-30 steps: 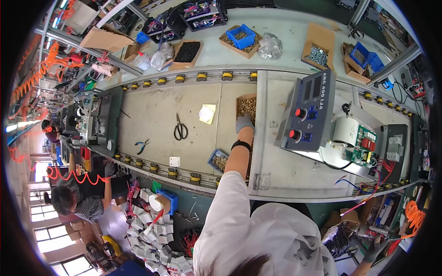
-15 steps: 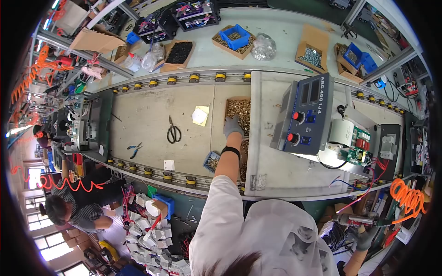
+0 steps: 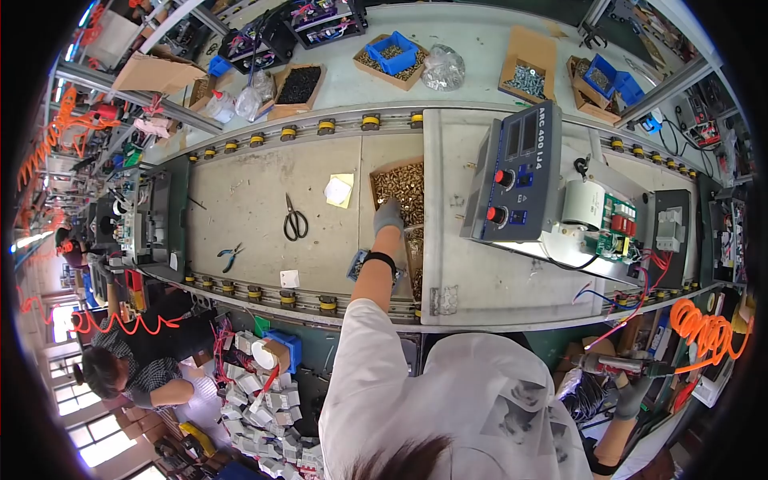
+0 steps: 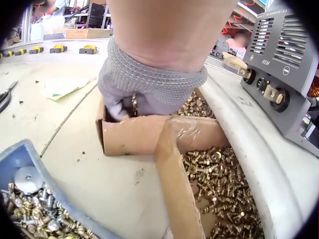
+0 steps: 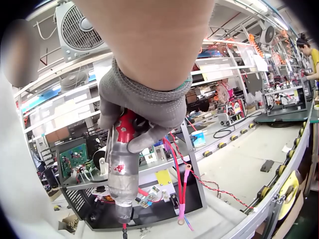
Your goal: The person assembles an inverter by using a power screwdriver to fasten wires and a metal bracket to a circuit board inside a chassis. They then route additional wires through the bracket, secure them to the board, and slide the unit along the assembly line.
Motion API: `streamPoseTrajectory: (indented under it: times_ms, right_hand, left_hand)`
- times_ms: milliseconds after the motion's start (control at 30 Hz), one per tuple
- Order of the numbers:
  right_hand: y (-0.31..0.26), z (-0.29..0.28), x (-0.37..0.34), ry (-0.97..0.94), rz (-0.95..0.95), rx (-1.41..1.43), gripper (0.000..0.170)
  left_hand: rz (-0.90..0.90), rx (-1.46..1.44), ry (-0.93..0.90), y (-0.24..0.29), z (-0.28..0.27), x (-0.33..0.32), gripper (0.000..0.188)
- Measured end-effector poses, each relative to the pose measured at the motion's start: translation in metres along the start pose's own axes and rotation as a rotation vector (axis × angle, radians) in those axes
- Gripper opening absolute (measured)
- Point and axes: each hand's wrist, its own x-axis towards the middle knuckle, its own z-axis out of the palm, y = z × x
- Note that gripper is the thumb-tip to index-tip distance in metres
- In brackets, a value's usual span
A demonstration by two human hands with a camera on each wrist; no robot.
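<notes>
In a grey glove, my left hand (image 3: 389,214) is in the near end of a cardboard box (image 4: 134,137) of brass-coloured bolts (image 3: 400,186). Between its thumb and fingers, the left wrist view shows one brass-coloured bolt (image 4: 134,102). A second box, holding bolts with washers (image 4: 224,191), adjoins the first. Beside it stands a blue bin (image 4: 45,172) of mixed screws. My gloved right hand (image 5: 144,107) grips an air screwdriver (image 5: 123,174) with a red and silver body, its bit pointing down. The driver hangs off to my right, on an orange coiled hose (image 3: 704,330).
A partly open welding machine (image 3: 512,172) with loose red and blue wires stands on a board at right. Scissors (image 3: 294,218), pliers (image 3: 230,258) and a yellow note (image 3: 339,190) lie on the bench. Roller rails (image 3: 326,126) edge it. Another person (image 3: 136,372) works at left.
My left hand has drawn back toward the near edge of the bolt box, and the box has swung slightly. My right hand has brought the air screwdriver up into view.
</notes>
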Motion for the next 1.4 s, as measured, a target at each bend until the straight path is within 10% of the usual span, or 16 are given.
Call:
streamPoseTrajectory:
  times_ms: [300, 500, 567, 700, 800, 867, 1000, 1033, 1067, 1133, 1200, 1267, 1333, 1400]
  right_hand:
    - [-0.002, 0.000, -0.004, -0.026, -0.007, -0.005, 0.058]
    - [-0.011, 0.006, -0.010, 0.044, -0.007, 0.065, 0.058]
    - [-0.007, 0.002, -0.015, 0.050, -0.010, 0.088, 0.061]
    - [-0.006, 0.001, -0.020, 0.091, -0.124, 0.163, 0.071]
    - [-0.027, 0.022, -0.014, 0.012, -0.106, 0.538, 0.070]
    - [-0.035, 0.041, -0.012, 0.055, -0.183, 0.640, 0.065]
    - [-0.048, 0.079, -0.018, -0.042, -0.083, 0.877, 0.053]
    - [-0.041, 0.079, -0.023, -0.115, -0.076, 0.829, 0.046]
    - [-0.033, 0.081, -0.029, -0.086, -0.088, 0.836, 0.046]
    - [-0.018, 0.080, -0.041, -0.186, -0.059, 0.918, 0.044]
    - [-0.021, 0.054, -0.059, -0.173, 0.105, 0.883, 0.035]
    - [-0.019, 0.021, -0.071, -0.481, 0.568, 0.180, 0.026]
    - [-0.050, -0.010, -0.087, -0.475, 0.210, -0.278, 0.029]
    - [-0.073, -0.018, -0.087, 0.047, -0.418, -0.720, 0.047]
  left_hand:
    - [-0.115, -0.930, 0.235, -0.016, 0.012, 0.005, 0.039]
    - [-0.040, -1.755, 0.053, -0.016, 0.003, -0.006, 0.037]
    - [0.189, -2.173, -0.281, -0.016, -0.007, -0.018, 0.034]
    - [0.406, -2.059, -0.584, 0.016, -0.044, -0.099, 0.026]
    - [0.473, -1.428, -0.673, 0.049, -0.040, -0.171, 0.026]
    - [0.938, -0.924, -0.493, 0.085, -0.032, -0.248, 0.039]
    - [1.022, -1.157, -1.077, 0.129, 0.024, -0.340, 0.049]
    - [0.554, -1.586, -1.231, 0.149, 0.015, -0.368, 0.046]
    - [0.565, -1.557, -1.252, 0.160, 0.011, -0.380, 0.046]
    - [0.855, -1.553, -0.861, 0.174, 0.010, -0.400, 0.047]
    - [0.764, -1.580, -0.839, 0.176, 0.019, -0.412, 0.040]
    - [1.007, -1.202, -0.435, 0.171, 0.031, -0.406, 0.030]
    - [1.110, -1.169, -0.418, 0.176, 0.033, -0.422, 0.028]
    - [1.217, -1.133, -0.387, 0.184, 0.027, -0.437, 0.025]
